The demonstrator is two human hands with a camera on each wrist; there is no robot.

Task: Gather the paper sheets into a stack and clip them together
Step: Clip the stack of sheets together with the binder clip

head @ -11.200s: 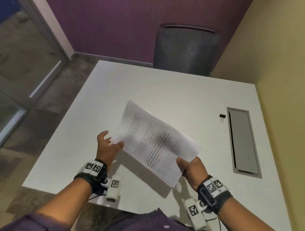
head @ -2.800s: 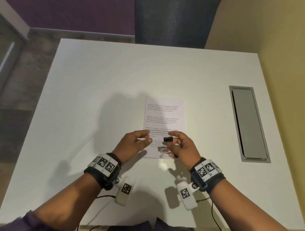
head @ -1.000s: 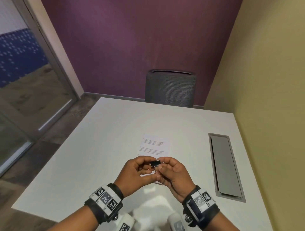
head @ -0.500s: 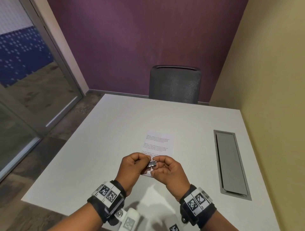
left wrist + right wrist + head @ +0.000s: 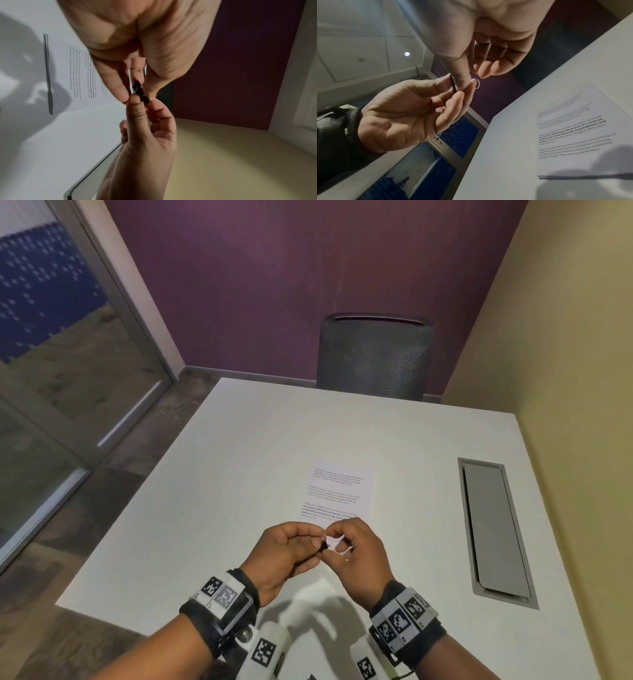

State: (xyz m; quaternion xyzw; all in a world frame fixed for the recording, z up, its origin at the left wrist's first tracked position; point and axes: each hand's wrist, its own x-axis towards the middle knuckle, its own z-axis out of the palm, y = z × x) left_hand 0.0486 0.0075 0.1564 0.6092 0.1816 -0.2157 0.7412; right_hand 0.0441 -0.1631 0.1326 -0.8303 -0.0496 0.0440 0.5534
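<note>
— Purple and yellow walls close in the white table [image 5: 239, 474], with a grey chair [image 5: 373, 357] at its far side. How far along is the person?

— Roughly halfway, judging by the layout. The paper sheets [image 5: 339, 491] lie gathered in one stack flat on the table, just beyond the hands, but nothing clips them yet. The binder clip [image 5: 140, 92] is held above the table, pinched between thumb and fingertips of both the left hand [image 5: 284, 556] and the right hand [image 5: 356, 556].

— And against half a second ago?

— Little has changed: the hands stay together over the near end of the stack, though the clip is now almost hidden by the fingers in the head view, and the camera has tipped slightly.
</note>
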